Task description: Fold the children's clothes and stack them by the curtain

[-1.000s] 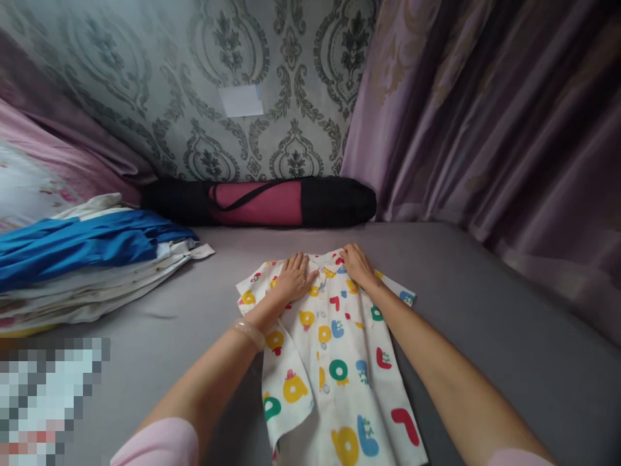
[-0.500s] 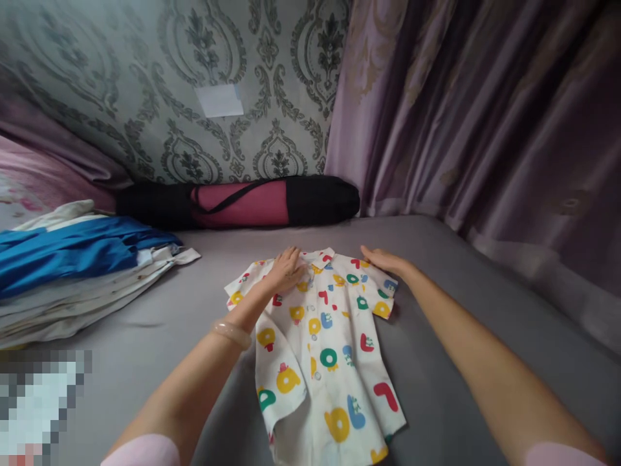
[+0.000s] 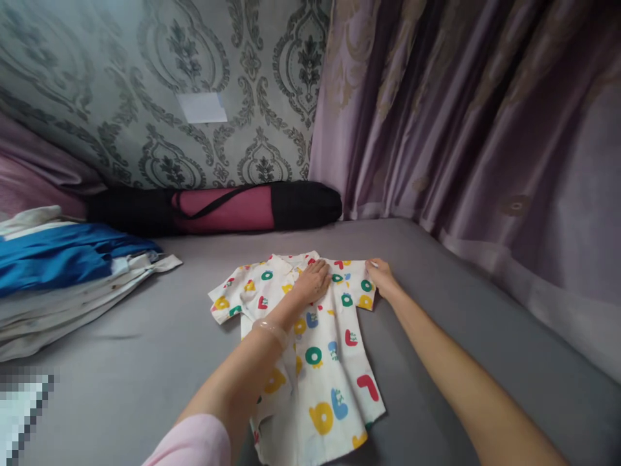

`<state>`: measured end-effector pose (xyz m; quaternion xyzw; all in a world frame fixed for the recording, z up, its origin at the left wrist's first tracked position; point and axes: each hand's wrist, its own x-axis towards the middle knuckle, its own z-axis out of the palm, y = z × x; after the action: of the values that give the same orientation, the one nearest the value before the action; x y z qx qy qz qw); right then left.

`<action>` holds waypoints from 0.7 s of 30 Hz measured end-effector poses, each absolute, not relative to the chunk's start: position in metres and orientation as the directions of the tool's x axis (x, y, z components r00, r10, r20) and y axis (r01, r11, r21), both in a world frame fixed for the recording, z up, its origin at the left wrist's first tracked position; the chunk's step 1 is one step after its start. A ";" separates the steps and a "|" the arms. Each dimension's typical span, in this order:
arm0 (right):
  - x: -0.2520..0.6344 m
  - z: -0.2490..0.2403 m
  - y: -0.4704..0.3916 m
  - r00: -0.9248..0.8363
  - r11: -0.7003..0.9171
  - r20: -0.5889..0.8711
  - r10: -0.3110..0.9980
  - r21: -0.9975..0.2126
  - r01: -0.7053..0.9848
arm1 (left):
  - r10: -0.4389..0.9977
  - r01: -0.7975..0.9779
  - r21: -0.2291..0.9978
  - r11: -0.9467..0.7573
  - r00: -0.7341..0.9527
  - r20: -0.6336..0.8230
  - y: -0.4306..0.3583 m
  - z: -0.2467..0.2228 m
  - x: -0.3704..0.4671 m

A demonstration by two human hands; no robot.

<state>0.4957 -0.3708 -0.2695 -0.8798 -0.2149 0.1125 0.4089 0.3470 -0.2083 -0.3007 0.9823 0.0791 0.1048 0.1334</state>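
A white short-sleeved shirt [image 3: 320, 362] with colourful letter prints lies face up on the grey bed surface [image 3: 160, 382], its collar pointing away from me. My left hand [image 3: 313, 281] rests flat on the upper chest, just below the collar, fingers stretched out. At the far right, my right hand [image 3: 381, 277] pinches the outer edge of the sleeve, which is pulled out straight. The opposite sleeve lies spread on the left. My left forearm, with a pale bangle [image 3: 272, 331], covers part of the shirt front.
A pile of clothes [image 3: 72, 265], blue and white, lies at the left. Against the patterned wall rests a long black and dark pink bag [image 3: 223, 208]. Purple curtains [image 3: 398, 129] hang along the right. A pixelated patch [image 3: 19, 414] covers the lower left corner.
My left hand has shifted right from the left of the collar onto the chest. My right hand has closed on the sleeve edge, and that sleeve now lies straighter. The view has turned slightly right.
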 end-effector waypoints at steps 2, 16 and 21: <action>0.492 -0.270 -0.372 0.896 -0.633 0.060 0.440 -0.686 0.357 | 0.190 0.138 0.284 -0.949 0.968 0.162 -0.210 -0.303 0.346; 0.480 -0.273 -0.376 0.883 -0.884 0.153 0.445 -0.088 0.460 | 0.159 0.112 0.389 -0.914 0.983 0.092 -0.207 -0.284 0.339; 0.501 -0.252 -0.379 0.848 -0.814 0.033 0.530 -0.260 0.519 | 0.404 0.176 0.522 -0.835 0.840 0.362 -0.155 -0.260 0.266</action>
<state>0.5012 -0.3787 -0.2523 -0.9522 -0.2753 0.0205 0.1308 0.2662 -0.1551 -0.2598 0.9283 0.1562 0.2358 0.2414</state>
